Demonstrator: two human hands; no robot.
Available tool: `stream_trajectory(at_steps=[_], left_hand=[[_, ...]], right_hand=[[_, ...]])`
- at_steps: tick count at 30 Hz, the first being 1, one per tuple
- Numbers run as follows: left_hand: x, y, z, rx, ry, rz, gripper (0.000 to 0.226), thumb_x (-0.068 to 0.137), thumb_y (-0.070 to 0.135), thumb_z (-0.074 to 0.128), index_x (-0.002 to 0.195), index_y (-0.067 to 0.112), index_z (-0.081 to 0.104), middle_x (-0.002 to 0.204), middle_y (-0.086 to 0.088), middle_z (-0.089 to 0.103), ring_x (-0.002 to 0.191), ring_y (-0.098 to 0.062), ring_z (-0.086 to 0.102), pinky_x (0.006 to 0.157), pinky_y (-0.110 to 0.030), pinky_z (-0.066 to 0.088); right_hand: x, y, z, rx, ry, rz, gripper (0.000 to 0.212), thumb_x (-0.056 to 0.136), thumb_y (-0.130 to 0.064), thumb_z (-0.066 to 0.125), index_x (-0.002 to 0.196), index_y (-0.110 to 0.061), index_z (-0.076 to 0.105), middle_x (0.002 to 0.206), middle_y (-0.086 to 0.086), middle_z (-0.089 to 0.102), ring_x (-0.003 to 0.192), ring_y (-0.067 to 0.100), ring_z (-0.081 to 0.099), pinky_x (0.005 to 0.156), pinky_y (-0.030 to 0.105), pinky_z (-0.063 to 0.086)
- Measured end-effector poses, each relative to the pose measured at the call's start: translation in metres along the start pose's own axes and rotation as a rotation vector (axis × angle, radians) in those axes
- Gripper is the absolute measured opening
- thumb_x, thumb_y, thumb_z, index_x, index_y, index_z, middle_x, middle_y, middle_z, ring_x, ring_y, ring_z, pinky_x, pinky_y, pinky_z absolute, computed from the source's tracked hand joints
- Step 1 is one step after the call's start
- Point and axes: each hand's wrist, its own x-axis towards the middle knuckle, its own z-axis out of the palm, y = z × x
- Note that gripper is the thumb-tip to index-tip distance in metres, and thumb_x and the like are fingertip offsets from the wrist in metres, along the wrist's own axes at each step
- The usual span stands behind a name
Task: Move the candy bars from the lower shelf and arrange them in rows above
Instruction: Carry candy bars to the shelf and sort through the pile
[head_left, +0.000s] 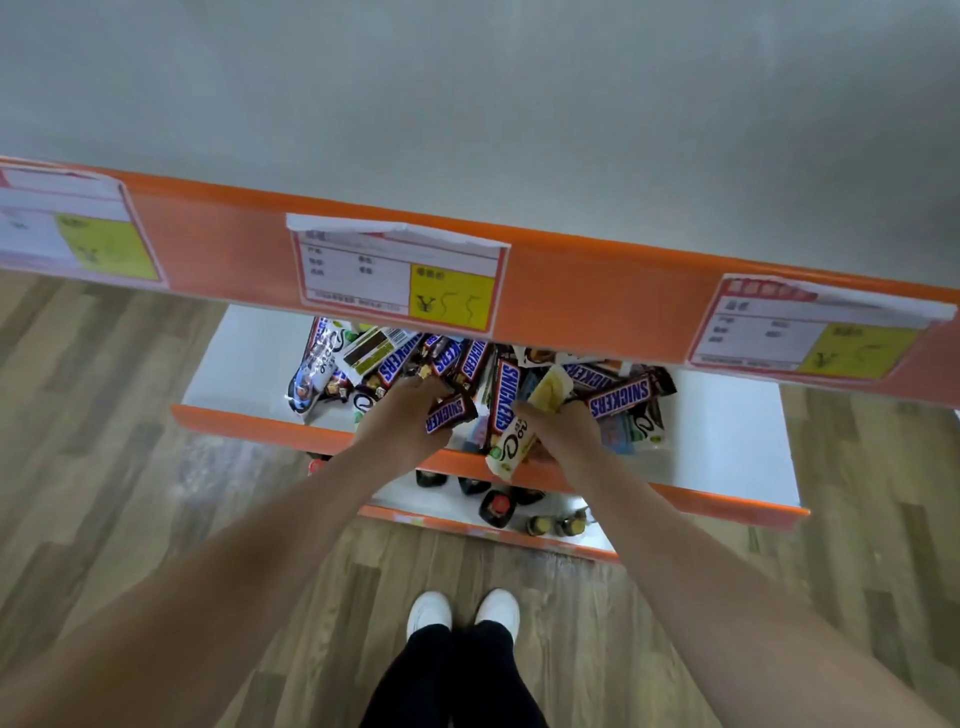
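While the left hand (405, 415) grips a brown candy bar (451, 413) and the right hand (558, 428) a yellow bar (524, 426), both at the 6 o'clock edge of the lower shelf's (727, 447) pile, lift cleanly, labels facing up.

Hands: two, left hand (402, 421) and right hand (558, 431)
Price labels on upper shelf edge: three (397, 275)
Shelves in view: three, upper shelf (597, 291), lower shelf (727, 431), bottom shelf (519, 540)
Snickers bars with readable name: at least seven (621, 397)
Pale wrapped bars: at least three (511, 449)
Bottles on bottom shelf: about six, partly hidden (497, 508)
White shoes: two (430, 612)
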Motion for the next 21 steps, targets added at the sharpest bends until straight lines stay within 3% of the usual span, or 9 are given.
stream_trajectory(at_steps=[3, 5, 8, 10, 12, 14, 18, 19, 21], left_hand=[[0.006, 0.003, 0.001, -0.076, 0.028, 0.014, 0.038, 0.081, 0.023, 0.068, 0.116, 0.018, 0.054, 0.109, -0.001, 0.054, 0.092, -0.018, 0.055, 0.073, -0.032, 0.047], [0.010, 0.004, 0.002, -0.139, 0.052, 0.000, 0.035, 0.080, 0.020, 0.070, 0.112, 0.016, 0.056, 0.107, -0.002, 0.055, 0.085, -0.014, 0.055, 0.067, -0.022, 0.042], [0.012, 0.004, 0.002, -0.236, 0.092, -0.048, 0.037, 0.081, 0.017, 0.069, 0.115, 0.012, 0.053, 0.104, 0.000, 0.055, 0.071, -0.006, 0.052, 0.051, -0.010, 0.036], [0.012, 0.004, 0.001, -0.313, 0.114, -0.083, 0.035, 0.083, 0.016, 0.068, 0.112, 0.013, 0.050, 0.095, 0.005, 0.055, 0.065, -0.004, 0.053, 0.047, -0.011, 0.039], [0.012, 0.004, 0.002, -0.347, 0.127, -0.122, 0.032, 0.083, 0.019, 0.068, 0.108, 0.014, 0.047, 0.093, 0.005, 0.056, 0.068, -0.011, 0.057, 0.054, -0.022, 0.047], [0.011, 0.003, 0.004, -0.351, 0.129, -0.158, 0.028, 0.084, 0.023, 0.067, 0.103, 0.015, 0.048, 0.093, 0.002, 0.059, 0.073, -0.019, 0.058, 0.061, -0.032, 0.047], [0.009, 0.004, 0.010, -0.433, 0.126, -0.200, 0.020, 0.088, 0.025, 0.061, 0.102, 0.013, 0.055, 0.092, 0.001, 0.062, 0.073, -0.018, 0.058, 0.058, -0.025, 0.043], [0.007, 0.006, 0.011, -0.449, 0.137, -0.216, 0.019, 0.090, 0.025, 0.058, 0.104, 0.013, 0.056, 0.093, 0.002, 0.061, 0.071, -0.015, 0.056, 0.057, -0.023, 0.041], [0.007, 0.007, 0.014, -0.481, 0.164, -0.247, 0.021, 0.093, 0.022, 0.053, 0.108, 0.010, 0.059, 0.096, 0.001, 0.061, 0.069, -0.011, 0.052, 0.054, -0.022, 0.037]], right_hand=[[0.001, -0.008, 0.002, 0.334, -0.067, 0.141, 0.030, 0.081, -0.023, 0.073, 0.098, -0.008, 0.053, 0.094, 0.011, 0.064, 0.076, 0.021, 0.064, 0.066, 0.036, 0.058], [0.004, -0.012, 0.007, 0.508, -0.080, 0.208, 0.022, 0.084, -0.015, 0.070, 0.097, -0.008, 0.055, 0.092, 0.011, 0.064, 0.075, 0.021, 0.065, 0.066, 0.035, 0.057], [0.006, -0.011, 0.016, 0.611, -0.072, 0.278, 0.018, 0.088, -0.012, 0.064, 0.104, -0.005, 0.057, 0.103, 0.016, 0.067, 0.090, 0.027, 0.068, 0.078, 0.038, 0.058], [0.004, -0.006, 0.020, 0.587, -0.041, 0.240, 0.005, 0.088, -0.007, 0.061, 0.089, -0.010, 0.058, 0.098, 0.019, 0.068, 0.094, 0.033, 0.067, 0.086, 0.047, 0.054], [0.001, -0.001, 0.018, 0.579, -0.030, 0.197, 0.013, 0.087, 0.000, 0.055, 0.082, -0.012, 0.060, 0.092, 0.023, 0.068, 0.096, 0.039, 0.065, 0.089, 0.053, 0.051], [0.000, 0.001, 0.014, 0.590, -0.088, 0.205, 0.012, 0.089, 0.001, 0.054, 0.083, -0.006, 0.061, 0.084, 0.019, 0.068, 0.085, 0.032, 0.067, 0.085, 0.046, 0.055], [0.000, 0.004, 0.007, 0.282, -0.104, 0.142, 0.021, 0.092, -0.004, 0.048, 0.071, -0.008, 0.048, 0.060, 0.005, 0.053, 0.054, 0.016, 0.052, 0.069, 0.031, 0.055], [0.000, 0.005, 0.006, 0.151, -0.119, 0.105, 0.025, 0.092, -0.005, 0.046, 0.068, -0.010, 0.044, 0.060, 0.002, 0.048, 0.055, 0.015, 0.049, 0.061, 0.026, 0.047], [0.000, 0.009, 0.001, -0.173, -0.098, -0.043, 0.027, 0.092, -0.011, 0.048, 0.066, -0.013, 0.046, 0.067, 0.000, 0.048, 0.066, 0.015, 0.051, 0.060, 0.024, 0.039]])
